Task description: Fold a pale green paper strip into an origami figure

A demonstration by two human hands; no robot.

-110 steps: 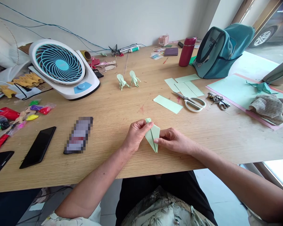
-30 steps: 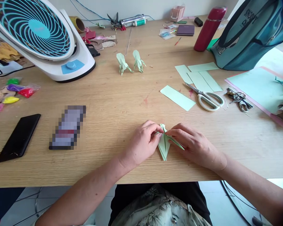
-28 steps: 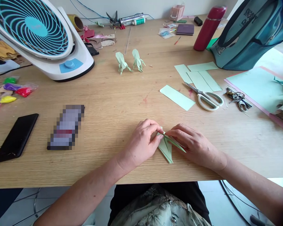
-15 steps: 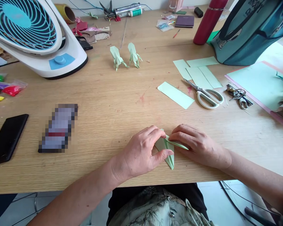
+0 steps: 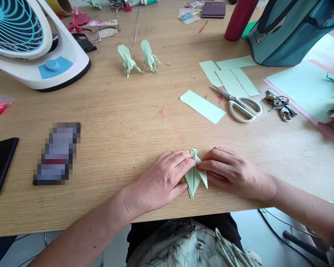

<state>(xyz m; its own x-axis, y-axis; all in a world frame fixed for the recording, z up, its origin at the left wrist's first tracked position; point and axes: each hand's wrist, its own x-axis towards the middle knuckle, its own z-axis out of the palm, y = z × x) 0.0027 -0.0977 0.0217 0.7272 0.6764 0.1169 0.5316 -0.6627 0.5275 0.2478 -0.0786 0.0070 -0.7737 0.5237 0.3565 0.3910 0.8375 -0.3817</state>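
A light green folded paper piece (image 5: pixel 193 181) lies near the front edge of the table, with pointed flaps reaching down toward me. My left hand (image 5: pixel 163 180) holds its left side, fingers on the upper part and thumb by the lower left edge. From the right, my right hand (image 5: pixel 229 172) pinches a narrow flap that slants out to the lower right. Fingers cover parts of the folds. Farther back stand two folded paper figures (image 5: pixel 127 61) of the same green.
Right of centre lie a paper strip (image 5: pixel 203 106), scissors (image 5: pixel 243 108), more green strips (image 5: pixel 233 79) and keys (image 5: pixel 281 105). Two phones (image 5: pixel 57 154) are at the left, below a fan (image 5: pixel 52 66). A red bottle (image 5: pixel 239 20) and a teal bag (image 5: pixel 289 40) stand at the back right.
The right flap has swung from pointing rightward to pointing down and right. My left thumb has moved from over the paper to its left edge. The view has shifted slightly.
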